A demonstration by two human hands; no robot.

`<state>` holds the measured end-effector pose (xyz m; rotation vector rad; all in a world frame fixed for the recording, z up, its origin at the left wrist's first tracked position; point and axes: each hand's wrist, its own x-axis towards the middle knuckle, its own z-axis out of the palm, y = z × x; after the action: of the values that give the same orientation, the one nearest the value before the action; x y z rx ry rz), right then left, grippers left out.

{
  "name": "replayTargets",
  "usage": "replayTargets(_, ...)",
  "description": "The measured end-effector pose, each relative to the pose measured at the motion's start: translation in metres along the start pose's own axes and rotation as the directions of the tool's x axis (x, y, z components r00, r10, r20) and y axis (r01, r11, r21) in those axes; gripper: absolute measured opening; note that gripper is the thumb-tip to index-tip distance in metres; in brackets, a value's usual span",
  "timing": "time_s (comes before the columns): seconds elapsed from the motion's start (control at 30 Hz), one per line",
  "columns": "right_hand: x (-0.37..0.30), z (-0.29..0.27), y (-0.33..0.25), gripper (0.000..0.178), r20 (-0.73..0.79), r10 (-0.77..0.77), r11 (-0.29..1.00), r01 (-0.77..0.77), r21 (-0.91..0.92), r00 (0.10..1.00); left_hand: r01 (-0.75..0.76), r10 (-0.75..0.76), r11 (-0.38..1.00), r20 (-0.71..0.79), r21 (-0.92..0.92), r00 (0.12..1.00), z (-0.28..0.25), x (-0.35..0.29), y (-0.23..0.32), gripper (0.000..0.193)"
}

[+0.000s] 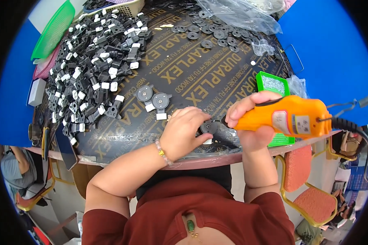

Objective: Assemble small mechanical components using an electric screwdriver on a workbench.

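My right hand (253,141) is wrapped round an orange electric screwdriver (288,116), held nearly level and pointing left. Its thin bit ends at a black round plastic part (209,127) near the table's front edge; I cannot tell whether it touches a screw. The fingers and thumb of my left hand (182,130) are closed on that part, and a bit of white shows below it. Just beyond my left hand lie two similar round parts with white ends, one (144,94) beside the other (161,101).
A large heap of black pieces with white ends (96,61) covers the left side. Loose black discs (216,32) lie at the back, beside clear plastic bags (245,14). A green tray (285,141) holding small metal pieces stands under the screwdriver, whose cable (351,124) trails right.
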<state>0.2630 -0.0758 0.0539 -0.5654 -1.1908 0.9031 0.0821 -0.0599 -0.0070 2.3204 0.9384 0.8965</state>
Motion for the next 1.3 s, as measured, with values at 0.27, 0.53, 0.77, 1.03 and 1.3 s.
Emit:
replayTargets(0.27, 0.0, 0.001, 0.005, 0.061, 0.026, 0.048, 0.993, -0.045, -0.105, 0.999, 0.027, -0.027, 1.0, 0.016, -0.003, 1.0, -0.004, 0.002, 0.004, 0.044)
replayTargets(0.53, 0.001, 0.013, 0.003, 0.061, 0.025, 0.135, 0.983, -0.13, -0.132, 0.991, 0.022, -0.022, 1.0, 0.017, 0.003, 1.0, -0.004, 0.002, 0.005, 0.042)
replayTargets(0.77, 0.003, -0.018, -0.01, 0.066, -0.051, -0.088, 0.996, 0.088, -0.008, 0.995, -0.039, 0.039, 0.999, 0.008, -0.01, 0.999, -0.002, -0.001, -0.003, 0.049)
replayTargets(1.03, -0.003, -0.126, -0.049, 0.043, -0.306, -0.269, 0.796, 0.032, -0.604, 0.913, -0.01, 0.008, 0.998, 0.028, 0.066, 1.0, 0.001, 0.003, 0.006, 0.049)
replayTargets(1.3, -0.015, -0.142, -0.041, 0.048, -0.343, -0.275, 0.841, 0.051, -0.539, 0.898, -0.027, 0.025, 0.995, 0.025, 0.101, 0.999, 0.002, 0.003, 0.006, 0.049)
